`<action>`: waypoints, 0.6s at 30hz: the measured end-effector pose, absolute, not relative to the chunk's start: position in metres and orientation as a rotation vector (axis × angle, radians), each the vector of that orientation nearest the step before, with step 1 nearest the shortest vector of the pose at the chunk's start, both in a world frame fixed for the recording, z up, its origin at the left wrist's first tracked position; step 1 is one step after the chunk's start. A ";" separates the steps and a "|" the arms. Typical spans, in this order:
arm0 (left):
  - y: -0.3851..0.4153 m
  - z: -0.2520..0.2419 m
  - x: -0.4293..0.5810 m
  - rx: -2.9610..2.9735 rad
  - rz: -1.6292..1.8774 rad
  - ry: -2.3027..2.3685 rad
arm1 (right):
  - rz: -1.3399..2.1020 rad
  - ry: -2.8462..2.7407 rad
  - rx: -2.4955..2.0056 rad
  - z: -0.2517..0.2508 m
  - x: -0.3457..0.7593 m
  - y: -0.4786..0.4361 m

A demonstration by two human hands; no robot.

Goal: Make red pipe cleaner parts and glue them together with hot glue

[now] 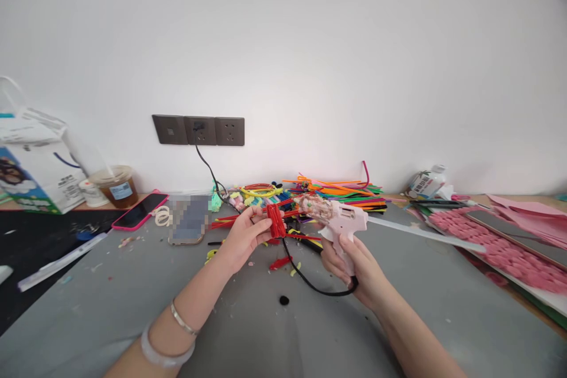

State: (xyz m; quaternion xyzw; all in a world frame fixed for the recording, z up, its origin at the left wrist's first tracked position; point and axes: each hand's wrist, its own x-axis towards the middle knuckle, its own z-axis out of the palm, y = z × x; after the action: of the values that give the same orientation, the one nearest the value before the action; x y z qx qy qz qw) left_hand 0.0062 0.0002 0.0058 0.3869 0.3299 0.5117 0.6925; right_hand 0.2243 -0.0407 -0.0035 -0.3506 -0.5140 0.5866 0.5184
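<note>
My left hand (246, 235) pinches a small red bundle of fuzzy pipe cleaners (276, 222) between thumb and fingers, above the grey mat. In my right hand (349, 263) is a pale pink hot glue gun (346, 221), its fingers wrapped round the handle. The gun's front end is crusted and points left at the red bundle; whether the tip touches it I cannot tell. A long translucent glue stick (425, 234) sticks out of the gun's rear. The black cord (316, 289) hangs from the handle and loops left.
Colourful pipe cleaners (341, 189) lie heaped against the wall behind my hands. On the left are a phone with a pink case (139, 211), a lidded drink cup (116, 188) and a carton (44, 165). A black pompom (284, 300) lies in front. Pink fluffy material (500, 245) is at right.
</note>
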 end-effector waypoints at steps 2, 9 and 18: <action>0.000 0.005 0.007 0.870 1.147 0.732 | 1.401 -1.261 -0.865 -0.011 0.221 -0.042; -0.002 0.007 0.010 0.909 1.149 0.796 | 1.449 -1.352 -0.937 -0.021 0.218 -0.043; -0.003 0.007 0.010 0.933 1.146 0.812 | 1.403 -1.360 -0.961 -0.023 0.216 -0.042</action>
State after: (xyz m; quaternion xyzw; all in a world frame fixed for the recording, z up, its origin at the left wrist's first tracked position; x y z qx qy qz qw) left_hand 0.0096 -0.0029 0.0074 0.4132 0.3595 0.5075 0.6652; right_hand 0.2163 -0.0425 -0.0233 -0.3909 -0.5534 0.5709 0.4637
